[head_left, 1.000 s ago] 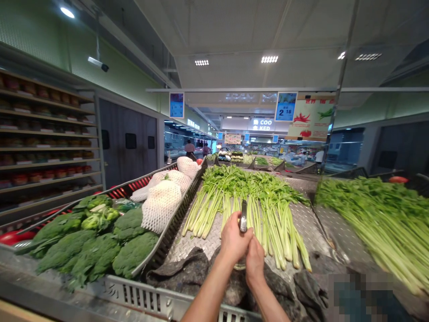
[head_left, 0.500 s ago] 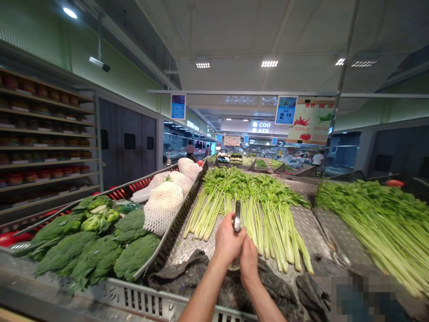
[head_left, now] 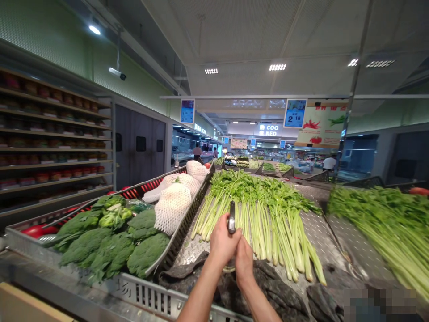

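Both my hands are together over the near edge of the celery display. My left hand (head_left: 221,239) is closed around what looks like a spray bottle (head_left: 231,218), its narrow black and silver head pointing forward. My right hand (head_left: 244,259) presses against the left from the right side, its fingers wrapped round the same bottle and partly hidden. A bit of the bottle's pale round lower part shows beneath the hands. Just beyond lies celery (head_left: 264,210), spread with leaves away from me and stalks toward me. A dark crumpled cloth (head_left: 275,290) lies below my hands.
To the left, a grey crate (head_left: 140,290) holds broccoli (head_left: 90,246) and pale vegetables in white foam nets (head_left: 172,203). A mirror panel (head_left: 375,165) reflects celery at right. Price signs (head_left: 295,112) hang ahead. Shelves of jars (head_left: 50,143) stand far left; people are in the distance.
The view has turned slightly left and up, so the display sits farther right and lower. My hands have moved a little left relative to the celery, keeping the same hold.
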Demonstrator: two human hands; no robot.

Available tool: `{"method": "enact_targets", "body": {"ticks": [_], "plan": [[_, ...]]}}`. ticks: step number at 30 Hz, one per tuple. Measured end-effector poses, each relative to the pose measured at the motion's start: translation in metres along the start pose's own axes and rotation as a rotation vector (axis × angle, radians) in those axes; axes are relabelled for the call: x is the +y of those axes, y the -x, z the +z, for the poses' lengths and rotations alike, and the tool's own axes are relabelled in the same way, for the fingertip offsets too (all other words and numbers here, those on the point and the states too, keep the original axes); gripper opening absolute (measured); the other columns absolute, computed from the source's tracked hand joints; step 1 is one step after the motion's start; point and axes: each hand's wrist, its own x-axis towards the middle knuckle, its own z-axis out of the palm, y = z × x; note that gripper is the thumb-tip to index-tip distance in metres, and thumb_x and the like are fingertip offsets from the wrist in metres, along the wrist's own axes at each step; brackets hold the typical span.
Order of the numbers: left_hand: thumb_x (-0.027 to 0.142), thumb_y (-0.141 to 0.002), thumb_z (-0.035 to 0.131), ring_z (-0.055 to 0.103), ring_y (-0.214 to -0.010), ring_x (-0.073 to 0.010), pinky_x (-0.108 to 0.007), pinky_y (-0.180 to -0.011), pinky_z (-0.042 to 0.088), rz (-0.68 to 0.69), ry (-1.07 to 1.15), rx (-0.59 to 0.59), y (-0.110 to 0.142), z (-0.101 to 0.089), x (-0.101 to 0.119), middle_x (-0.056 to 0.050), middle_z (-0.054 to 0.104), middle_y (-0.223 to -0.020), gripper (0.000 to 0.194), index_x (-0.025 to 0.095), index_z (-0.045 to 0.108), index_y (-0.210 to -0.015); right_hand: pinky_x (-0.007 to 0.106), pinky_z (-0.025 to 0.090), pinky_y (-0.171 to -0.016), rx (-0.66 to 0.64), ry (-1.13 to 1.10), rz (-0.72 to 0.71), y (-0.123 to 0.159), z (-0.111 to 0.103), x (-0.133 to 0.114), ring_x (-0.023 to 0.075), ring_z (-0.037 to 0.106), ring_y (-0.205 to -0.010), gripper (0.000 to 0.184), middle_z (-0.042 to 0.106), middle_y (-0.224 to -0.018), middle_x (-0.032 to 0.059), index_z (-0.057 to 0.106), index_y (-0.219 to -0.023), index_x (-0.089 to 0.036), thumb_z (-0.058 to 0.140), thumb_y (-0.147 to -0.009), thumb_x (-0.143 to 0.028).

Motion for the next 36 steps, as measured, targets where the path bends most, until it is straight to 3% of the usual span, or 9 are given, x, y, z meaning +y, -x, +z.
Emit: {"method": "enact_targets", "body": {"ticks": [8, 18, 27, 36], "plan": [[0.029, -0.063, 0.052, 0.052, -0.090, -0.0183, -0.029, -0.079, 0.037, -0.077, 0.005, 0.033, 0.005, -0.015, -0.009, -0.006, 0.056, -0.096, 0.045, 0.017, 0.045, -0.106, 0.025, 0.042, -0.068, -0.026, -0.019, 0.008, 0.007, 0.014, 0.013, 0.0155, 0.055, -0.073, 0.034, 0.063, -0.079, 0.0055, 0.060, -0.082, -0.013, 0.042, -0.072, -0.041], [0.027, -0.062, 0.053, 0.050, -0.094, -0.0191, -0.030, -0.082, 0.036, -0.017, -0.003, 0.057, -0.005, -0.032, -0.010, -0.007, 0.055, -0.101, 0.046, 0.017, 0.044, -0.106, 0.025, 0.042, -0.066, -0.066, -0.053, 0.025, 0.004, 0.033, 0.006, 0.0164, 0.055, -0.074, 0.035, 0.063, -0.079, 0.0050, 0.058, -0.083, -0.013, 0.040, -0.073, -0.042], [0.031, -0.064, 0.051, 0.054, -0.082, -0.0179, -0.029, -0.074, 0.039, -0.053, -0.023, 0.060, -0.017, -0.032, -0.019, -0.006, 0.058, -0.089, 0.041, 0.016, 0.047, -0.102, 0.024, 0.043, -0.061, 0.003, -0.089, 0.001, -0.005, 0.047, 0.009, 0.0168, 0.057, -0.069, 0.040, 0.064, -0.075, 0.0053, 0.060, -0.082, -0.011, 0.043, -0.071, -0.045], [0.031, -0.063, 0.050, 0.049, -0.094, -0.0208, -0.032, -0.083, 0.035, -0.020, 0.045, 0.049, -0.026, -0.029, -0.033, -0.008, 0.053, -0.103, 0.049, 0.015, 0.043, -0.108, 0.025, 0.042, -0.074, -0.065, -0.044, 0.011, -0.015, 0.047, 0.016, 0.0187, 0.056, -0.083, 0.044, 0.064, -0.086, 0.0070, 0.060, -0.088, -0.012, 0.041, -0.072, -0.048]]}}
